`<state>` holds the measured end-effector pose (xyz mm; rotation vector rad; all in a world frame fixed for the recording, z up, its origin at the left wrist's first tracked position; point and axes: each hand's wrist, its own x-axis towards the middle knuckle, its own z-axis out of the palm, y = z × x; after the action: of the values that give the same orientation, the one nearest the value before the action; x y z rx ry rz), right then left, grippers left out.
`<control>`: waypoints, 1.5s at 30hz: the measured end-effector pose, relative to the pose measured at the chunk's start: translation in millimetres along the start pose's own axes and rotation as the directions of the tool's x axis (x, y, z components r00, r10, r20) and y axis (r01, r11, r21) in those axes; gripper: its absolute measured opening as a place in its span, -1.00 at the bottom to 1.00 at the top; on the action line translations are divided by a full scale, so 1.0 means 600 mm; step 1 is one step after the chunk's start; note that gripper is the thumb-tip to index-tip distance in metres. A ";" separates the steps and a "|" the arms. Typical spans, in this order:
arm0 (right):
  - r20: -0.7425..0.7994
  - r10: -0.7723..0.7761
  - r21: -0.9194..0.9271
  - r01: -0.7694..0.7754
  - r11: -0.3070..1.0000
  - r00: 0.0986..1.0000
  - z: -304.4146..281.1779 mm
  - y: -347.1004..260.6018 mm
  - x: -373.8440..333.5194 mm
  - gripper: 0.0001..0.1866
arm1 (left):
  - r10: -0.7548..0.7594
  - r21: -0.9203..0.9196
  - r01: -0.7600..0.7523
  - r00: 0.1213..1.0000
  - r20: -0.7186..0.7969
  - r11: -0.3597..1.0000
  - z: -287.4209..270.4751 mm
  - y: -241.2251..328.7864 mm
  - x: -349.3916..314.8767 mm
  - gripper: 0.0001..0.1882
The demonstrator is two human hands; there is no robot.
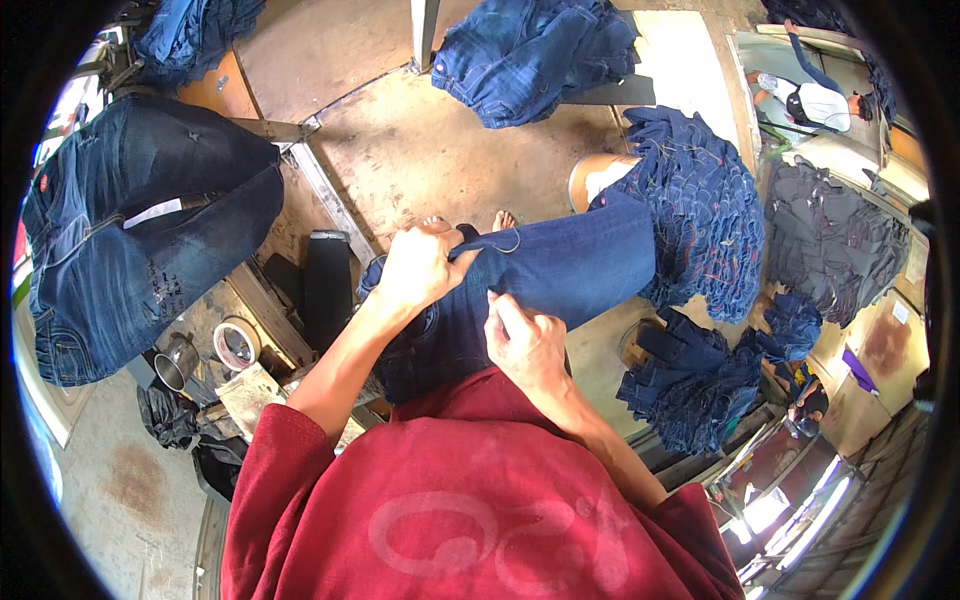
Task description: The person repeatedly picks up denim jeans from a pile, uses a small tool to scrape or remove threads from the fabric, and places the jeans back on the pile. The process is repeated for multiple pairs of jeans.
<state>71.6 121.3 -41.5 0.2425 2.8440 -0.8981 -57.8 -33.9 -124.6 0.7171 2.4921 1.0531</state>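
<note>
A pair of dark blue jeans (585,265) lies across my lap, one leg stretching toward the right. My left hand (420,268) is closed on the edge of the denim near its upper side, pulling up a fold. A loose pale thread (510,243) curls off the cloth just right of those fingers. My right hand (527,345) is closed in a pinch just above the lower part of the leg. A small dark tip shows at its fingertips; whether that is a tool or cloth I cannot make out.
Beside the jeans, on the right, is a tall stack of folded jeans (700,215), with another denim pile (690,380) below it. More jeans (535,55) lie ahead. At left, jeans (150,225) drape over a stand near a tape roll (237,343). A person (822,105) works far right.
</note>
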 end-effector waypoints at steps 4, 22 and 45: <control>-0.029 0.022 0.010 -0.021 1.000 0.999 0.000 -0.001 -0.002 -0.91 | 0.024 -0.002 -0.025 0.999 -0.040 1.000 0.001 0.000 0.001 -0.70; -0.050 0.075 0.030 -0.074 0.997 0.996 -0.003 -0.003 -0.007 -0.95 | -0.021 0.015 0.021 1.000 0.004 1.000 -0.002 0.006 0.003 -0.72; -0.168 0.355 0.493 -0.234 0.838 0.920 -0.061 0.132 -0.072 -0.85 | -0.089 0.053 0.088 0.996 0.024 0.995 -0.040 0.056 0.011 -0.70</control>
<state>126.0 202.0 -47.7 0.8903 2.6334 -1.5579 -64.2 -24.0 -84.6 0.6249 2.5125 0.9453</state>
